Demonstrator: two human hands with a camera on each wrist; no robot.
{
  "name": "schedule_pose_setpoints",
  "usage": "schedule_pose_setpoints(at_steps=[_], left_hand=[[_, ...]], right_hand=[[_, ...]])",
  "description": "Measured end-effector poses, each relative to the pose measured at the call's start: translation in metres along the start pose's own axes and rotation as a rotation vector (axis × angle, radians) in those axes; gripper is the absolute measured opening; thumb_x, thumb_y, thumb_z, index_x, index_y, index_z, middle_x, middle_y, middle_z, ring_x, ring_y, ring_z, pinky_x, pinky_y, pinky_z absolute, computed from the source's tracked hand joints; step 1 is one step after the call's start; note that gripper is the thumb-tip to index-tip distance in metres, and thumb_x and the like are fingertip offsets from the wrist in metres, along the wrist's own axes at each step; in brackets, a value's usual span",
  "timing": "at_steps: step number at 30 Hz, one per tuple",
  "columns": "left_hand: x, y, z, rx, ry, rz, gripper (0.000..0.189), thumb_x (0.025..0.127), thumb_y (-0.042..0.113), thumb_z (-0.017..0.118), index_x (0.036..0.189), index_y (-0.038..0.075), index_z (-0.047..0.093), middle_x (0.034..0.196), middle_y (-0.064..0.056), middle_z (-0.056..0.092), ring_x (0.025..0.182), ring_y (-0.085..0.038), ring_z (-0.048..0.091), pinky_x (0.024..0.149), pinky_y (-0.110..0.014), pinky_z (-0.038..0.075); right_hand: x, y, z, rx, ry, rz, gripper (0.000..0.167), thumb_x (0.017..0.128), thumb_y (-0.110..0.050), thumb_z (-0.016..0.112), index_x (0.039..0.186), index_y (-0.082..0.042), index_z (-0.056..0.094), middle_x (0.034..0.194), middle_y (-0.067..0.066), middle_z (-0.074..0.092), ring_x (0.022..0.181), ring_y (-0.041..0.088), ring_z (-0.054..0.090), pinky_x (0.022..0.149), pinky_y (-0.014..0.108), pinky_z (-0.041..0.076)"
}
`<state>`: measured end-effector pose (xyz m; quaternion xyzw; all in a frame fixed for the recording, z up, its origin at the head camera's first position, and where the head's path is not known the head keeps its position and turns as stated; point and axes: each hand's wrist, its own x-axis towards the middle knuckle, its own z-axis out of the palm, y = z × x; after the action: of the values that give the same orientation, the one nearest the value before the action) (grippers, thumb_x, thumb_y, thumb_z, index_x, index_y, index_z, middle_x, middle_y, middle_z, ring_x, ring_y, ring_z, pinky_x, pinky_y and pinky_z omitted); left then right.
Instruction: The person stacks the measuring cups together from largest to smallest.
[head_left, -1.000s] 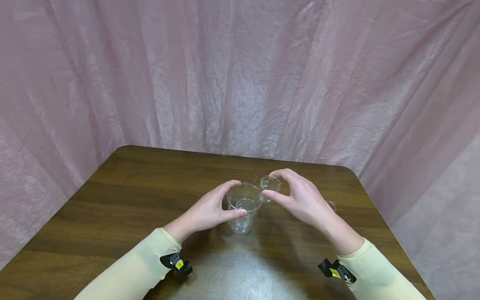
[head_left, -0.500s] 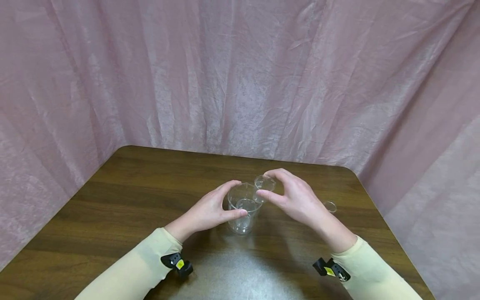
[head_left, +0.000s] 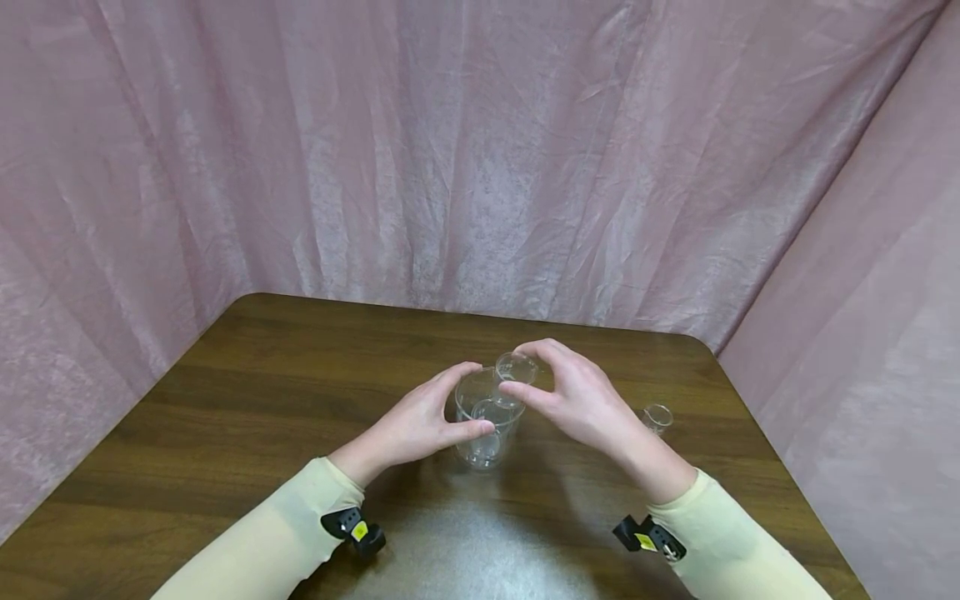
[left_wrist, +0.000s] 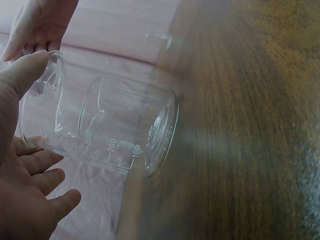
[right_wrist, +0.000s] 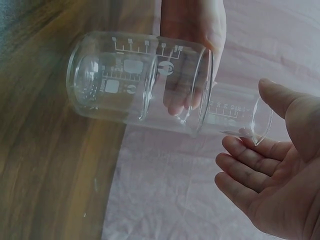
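Observation:
A large glass beaker with white graduations stands upright on the table in the head view. Inside it sits a medium beaker, its rim well below the large one's. My left hand holds the large beaker near its rim, thumb on the near side, fingers round the far side. My right hand grips a small glass beaker by its upper part between thumb and fingers. The small beaker's bottom is right at the large beaker's mouth, on its right side, and overlaps the rim in the head view.
Another small glass vessel stands on the brown wooden table to the right, partly behind my right forearm. Pink curtains hang behind the table and along its sides.
My right hand has moved left with the small beaker, from beside the large beaker to over its rim. More of the vessel on the right shows now. My left hand stays put.

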<state>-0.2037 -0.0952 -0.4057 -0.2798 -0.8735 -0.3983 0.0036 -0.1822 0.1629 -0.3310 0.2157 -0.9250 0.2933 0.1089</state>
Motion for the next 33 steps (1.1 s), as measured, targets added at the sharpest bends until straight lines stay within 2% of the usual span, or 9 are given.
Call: schedule_pose_setpoints(at_steps=[26, 33], left_hand=[[0.000, 0.000, 0.000, -0.003, 0.007, 0.020, 0.089, 0.094, 0.054, 0.087, 0.164, 0.014, 0.048, 0.161, -0.007, 0.056, 0.145, -0.030, 0.057, 0.117, -0.057, 0.048], [0.000, -0.003, 0.001, -0.018, 0.015, 0.035, 0.085, 0.095, 0.055, 0.086, 0.161, 0.016, 0.050, 0.154, -0.005, 0.061, 0.137, -0.027, 0.062, 0.112, -0.056, 0.052]], right_hand=[[0.001, -0.002, 0.021, -0.007, -0.086, 0.035, 0.058, 0.098, -0.053, 0.083, 0.141, -0.017, 0.070, 0.143, -0.001, 0.070, 0.135, 0.027, 0.065, 0.110, 0.056, 0.052], [0.001, -0.001, 0.024, -0.004, -0.087, 0.039, 0.056, 0.098, -0.052, 0.084, 0.140, -0.017, 0.070, 0.141, -0.001, 0.070, 0.134, 0.027, 0.066, 0.109, 0.055, 0.053]])
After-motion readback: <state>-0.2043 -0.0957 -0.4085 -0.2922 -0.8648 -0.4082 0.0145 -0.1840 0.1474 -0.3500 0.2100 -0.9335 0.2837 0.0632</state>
